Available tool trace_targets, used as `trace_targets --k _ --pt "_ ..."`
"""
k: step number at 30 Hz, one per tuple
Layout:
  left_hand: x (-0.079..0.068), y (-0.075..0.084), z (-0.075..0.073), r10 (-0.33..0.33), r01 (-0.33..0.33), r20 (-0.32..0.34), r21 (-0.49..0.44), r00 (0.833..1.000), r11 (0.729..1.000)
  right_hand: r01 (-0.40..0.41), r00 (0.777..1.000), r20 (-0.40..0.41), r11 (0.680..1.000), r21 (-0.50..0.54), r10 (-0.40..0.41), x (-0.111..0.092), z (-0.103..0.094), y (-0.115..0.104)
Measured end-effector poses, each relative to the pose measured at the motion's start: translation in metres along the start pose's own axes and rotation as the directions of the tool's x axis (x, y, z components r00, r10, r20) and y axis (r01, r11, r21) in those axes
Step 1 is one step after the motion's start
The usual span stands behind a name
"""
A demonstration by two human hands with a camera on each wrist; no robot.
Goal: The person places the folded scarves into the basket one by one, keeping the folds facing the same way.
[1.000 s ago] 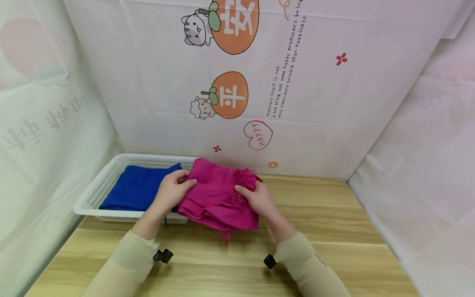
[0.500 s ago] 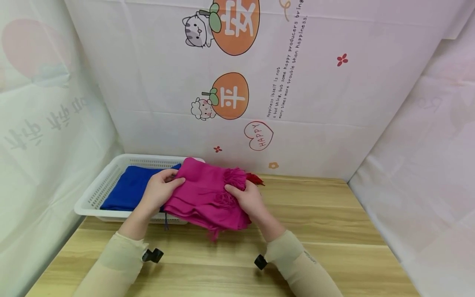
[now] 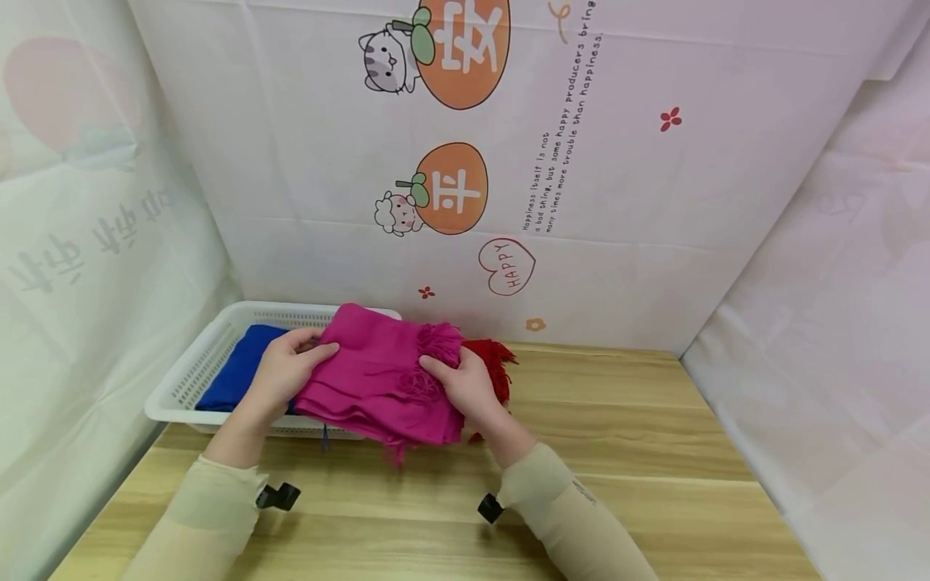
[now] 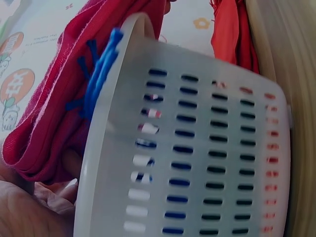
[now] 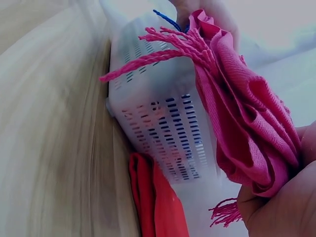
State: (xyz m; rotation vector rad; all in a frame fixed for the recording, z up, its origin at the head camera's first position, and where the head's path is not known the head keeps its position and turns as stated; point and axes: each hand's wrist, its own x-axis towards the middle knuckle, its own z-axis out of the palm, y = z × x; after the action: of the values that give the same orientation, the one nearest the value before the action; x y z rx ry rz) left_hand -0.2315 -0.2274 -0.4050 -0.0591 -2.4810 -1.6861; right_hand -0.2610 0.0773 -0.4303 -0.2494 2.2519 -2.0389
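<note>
A folded magenta scarf (image 3: 370, 363) with tasselled ends is held up between both hands, over the right part of a white plastic basket (image 3: 170, 395). My left hand (image 3: 285, 369) grips its left edge, thumb on top. At the fringed right end, my right hand (image 3: 465, 383) pinches the layers with the thumb above. In the right wrist view the folded layers of the scarf (image 5: 247, 113) hang beside the basket wall. Inside the basket lies a folded blue cloth (image 3: 236, 375), partly covered by the left hand and the scarf; its blue tassels (image 4: 101, 74) hang over the rim.
A red fringed cloth (image 3: 497, 363) lies on the wooden table (image 3: 617, 452) right of the basket, partly hidden behind the scarf and right hand. A printed white sheet (image 3: 617, 202) stands behind, with more white sheeting at both sides.
Both hands have carried the magenta scarf to the left, further over the basket and the blue cloth. More of the red cloth shows behind the right hand.
</note>
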Motion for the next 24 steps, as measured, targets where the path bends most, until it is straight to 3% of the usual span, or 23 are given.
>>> trace_targets --k 18,24 --pt "0.005 -0.02 -0.038 -0.022 0.02 -0.057 -0.029 0.998 0.999 0.013 0.998 0.06 1.0 0.026 -0.015 0.014 0.04 -0.015" --pt "0.005 -0.022 -0.049 -0.04 0.033 -0.108 -0.064 0.993 0.997 0.007 0.997 0.078 1.0 0.02 -0.008 0.019 0.054 -0.019"
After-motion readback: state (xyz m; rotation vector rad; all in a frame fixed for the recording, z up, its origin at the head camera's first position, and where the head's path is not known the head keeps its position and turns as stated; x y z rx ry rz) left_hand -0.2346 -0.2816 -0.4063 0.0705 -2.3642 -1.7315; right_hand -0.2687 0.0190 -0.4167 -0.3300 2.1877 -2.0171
